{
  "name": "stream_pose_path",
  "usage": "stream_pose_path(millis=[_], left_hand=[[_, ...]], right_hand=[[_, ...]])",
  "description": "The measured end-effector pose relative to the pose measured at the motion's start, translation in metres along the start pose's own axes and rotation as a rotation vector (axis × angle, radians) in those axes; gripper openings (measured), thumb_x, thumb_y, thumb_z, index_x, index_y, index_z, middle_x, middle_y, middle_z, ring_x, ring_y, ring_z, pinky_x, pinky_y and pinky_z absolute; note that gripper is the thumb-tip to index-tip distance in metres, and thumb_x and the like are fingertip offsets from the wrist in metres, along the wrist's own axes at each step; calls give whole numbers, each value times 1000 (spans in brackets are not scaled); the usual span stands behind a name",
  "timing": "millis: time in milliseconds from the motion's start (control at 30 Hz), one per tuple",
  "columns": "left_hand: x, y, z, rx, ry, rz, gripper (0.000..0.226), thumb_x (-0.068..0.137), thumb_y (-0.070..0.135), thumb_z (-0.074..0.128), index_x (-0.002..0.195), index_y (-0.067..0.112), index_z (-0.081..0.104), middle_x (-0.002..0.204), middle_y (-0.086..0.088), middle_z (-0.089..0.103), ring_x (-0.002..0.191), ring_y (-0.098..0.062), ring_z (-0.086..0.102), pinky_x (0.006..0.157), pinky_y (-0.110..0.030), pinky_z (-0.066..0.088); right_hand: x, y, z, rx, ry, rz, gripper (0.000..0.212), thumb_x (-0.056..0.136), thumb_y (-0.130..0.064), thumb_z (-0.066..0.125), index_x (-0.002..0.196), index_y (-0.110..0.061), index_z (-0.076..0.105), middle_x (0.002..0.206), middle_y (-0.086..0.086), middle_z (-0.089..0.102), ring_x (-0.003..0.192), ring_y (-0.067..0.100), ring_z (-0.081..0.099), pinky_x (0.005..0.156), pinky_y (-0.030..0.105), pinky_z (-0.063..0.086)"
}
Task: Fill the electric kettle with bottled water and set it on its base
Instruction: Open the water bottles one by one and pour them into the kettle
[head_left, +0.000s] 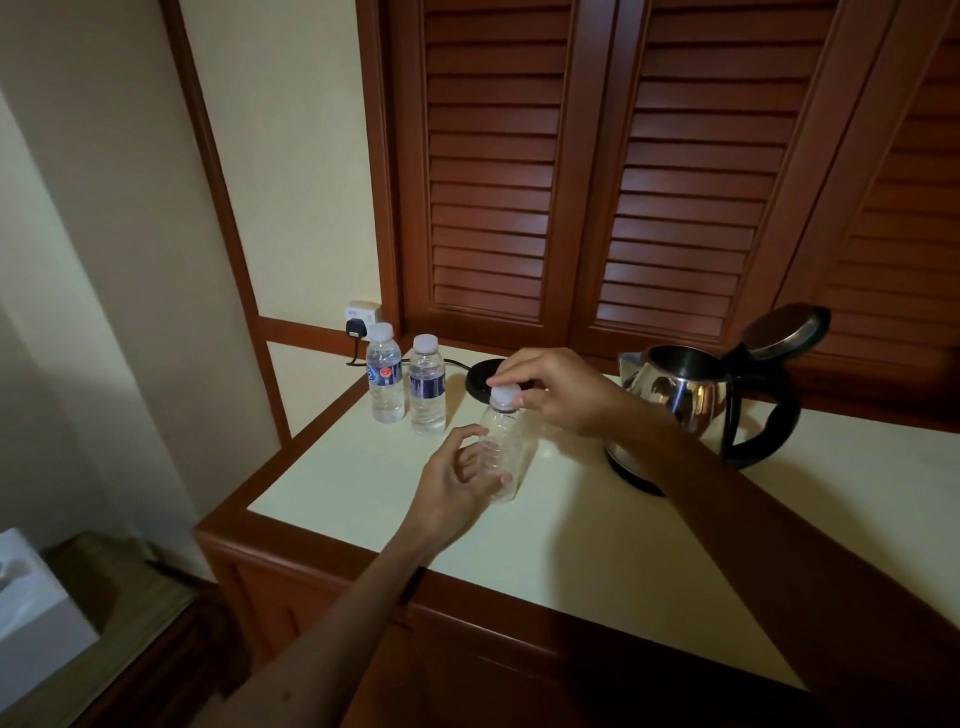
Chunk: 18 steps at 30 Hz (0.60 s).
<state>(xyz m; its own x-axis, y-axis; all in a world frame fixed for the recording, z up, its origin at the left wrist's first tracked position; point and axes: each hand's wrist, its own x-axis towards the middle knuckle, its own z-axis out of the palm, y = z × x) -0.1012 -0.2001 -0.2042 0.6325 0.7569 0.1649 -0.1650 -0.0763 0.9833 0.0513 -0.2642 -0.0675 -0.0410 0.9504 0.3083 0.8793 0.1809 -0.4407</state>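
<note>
A clear plastic bottle (506, 441) with no label stands near the middle of the cream counter (363, 493) and looks empty. My left hand (457, 483) grips its lower body. My right hand (561, 389) pinches its white cap (504, 397) from above. The steel kettle (685, 400) stands on the counter to the right, lid (787, 332) swung open, black handle facing right. Its round black base (480, 376) lies behind the bottle, partly hidden by my right hand. Two capped, labelled bottles (385, 379) (427, 384) with water in them stand at the back left.
A black plug (356, 328) sits in a wall socket behind the bottles, its cord running toward the base. Louvred wooden doors (597, 182) close off the back. The counter's wooden edge (311, 561) drops off at the front left. A white box (31, 613) sits low on the left.
</note>
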Motion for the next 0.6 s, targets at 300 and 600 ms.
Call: stream_pose_path(millis=[300, 600], left_hand=[[1, -2, -1, 17, -14, 26, 48, 81, 1, 75, 115, 29, 57, 114, -9, 72, 104, -27, 70, 87, -45, 57], [-1, -3, -3, 15, -9, 21, 48, 80, 3, 76, 116, 28, 57, 117, -9, 71, 108, -25, 69, 91, -48, 57]], right_hand=[[17, -20, -12, -427, -265, 44, 16, 87, -22, 55, 90, -9, 64, 96, 6, 53, 89, 24, 53, 81, 46, 47], [14, -33, 13, -752, -4, 169, 50, 95, -51, 38, 99, -9, 65, 93, 11, 61, 80, 22, 48, 63, 34, 39]])
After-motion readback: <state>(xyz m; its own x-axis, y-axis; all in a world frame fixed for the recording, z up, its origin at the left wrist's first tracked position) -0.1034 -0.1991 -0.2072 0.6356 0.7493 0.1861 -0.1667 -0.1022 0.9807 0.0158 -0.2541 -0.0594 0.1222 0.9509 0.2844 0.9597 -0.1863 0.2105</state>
